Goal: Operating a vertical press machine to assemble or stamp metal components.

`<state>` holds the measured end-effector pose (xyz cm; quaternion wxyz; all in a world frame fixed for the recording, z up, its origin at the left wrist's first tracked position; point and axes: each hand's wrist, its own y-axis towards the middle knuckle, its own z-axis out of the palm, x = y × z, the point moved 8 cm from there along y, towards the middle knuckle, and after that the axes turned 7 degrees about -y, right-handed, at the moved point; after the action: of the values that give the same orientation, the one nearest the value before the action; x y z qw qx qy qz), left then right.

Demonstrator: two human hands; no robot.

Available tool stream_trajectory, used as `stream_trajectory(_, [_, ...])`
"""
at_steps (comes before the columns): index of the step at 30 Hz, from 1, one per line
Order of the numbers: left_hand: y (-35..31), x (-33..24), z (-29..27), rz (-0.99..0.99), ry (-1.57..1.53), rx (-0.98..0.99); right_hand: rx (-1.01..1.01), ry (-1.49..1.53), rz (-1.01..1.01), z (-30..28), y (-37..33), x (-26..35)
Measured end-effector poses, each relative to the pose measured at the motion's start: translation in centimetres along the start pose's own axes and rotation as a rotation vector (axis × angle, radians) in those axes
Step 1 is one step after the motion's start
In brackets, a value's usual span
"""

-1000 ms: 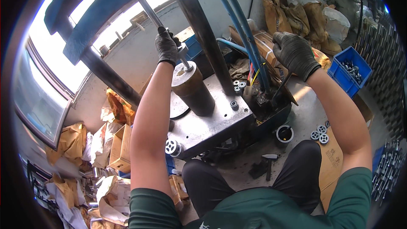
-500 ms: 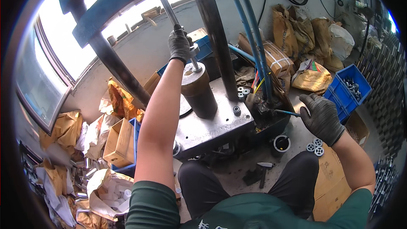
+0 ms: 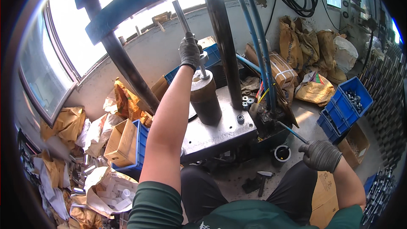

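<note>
My left hand, in a dark grey glove, is wrapped round an upright steel shaft. Below the hand, a round metal collar sits on the shaft. The shaft's lower end stands in the top of a thick, dark steel cylinder, which rests on the press's metal bed plate. Lower right, my right hand, also gloved, is closed round the end of a thin bluish lever. That lever slopes down toward me from a dark mechanism beside the press.
Blue press columns and a crossbeam frame the shaft. Small bearings sit on the plate's right side. A hammer and a black pot stay on the floor. Blue crates stand right, a wooden box left.
My right hand has moved down and tightened round the lever, whose end now slopes lower. My left hand keeps its hold on the shaft. The view has shifted slightly.
</note>
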<state>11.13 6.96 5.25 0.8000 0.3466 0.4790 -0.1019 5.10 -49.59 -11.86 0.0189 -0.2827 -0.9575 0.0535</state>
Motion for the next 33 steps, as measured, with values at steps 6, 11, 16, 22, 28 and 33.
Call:
stream_trajectory(6, [0.8,0.2,-0.2,0.013,0.085,0.022,0.121,0.015,-0.067,4.7,-2.4,1.0])
stream_trajectory(11, [1.0,-0.1,-0.2,0.068,0.101,0.019,0.158,0.023,-0.017,4.9,-2.6,0.8])
stream_trajectory(16, [0.3,-0.3,-0.2,0.065,0.108,0.025,0.046,0.057,-0.070,1.4,-1.5,1.1])
stream_trajectory(22, [-0.2,-0.5,-0.1,0.053,0.098,0.029,-0.005,0.072,-0.051,0.0,-1.6,0.5])
stream_trajectory(28, [0.2,0.0,0.0,0.051,0.070,0.078,0.008,0.138,-0.067,2.1,-1.7,-0.1])
stream_trajectory(33, [0.4,0.4,-0.4,0.034,0.094,0.030,0.115,0.067,-0.092,2.6,-1.7,0.2])
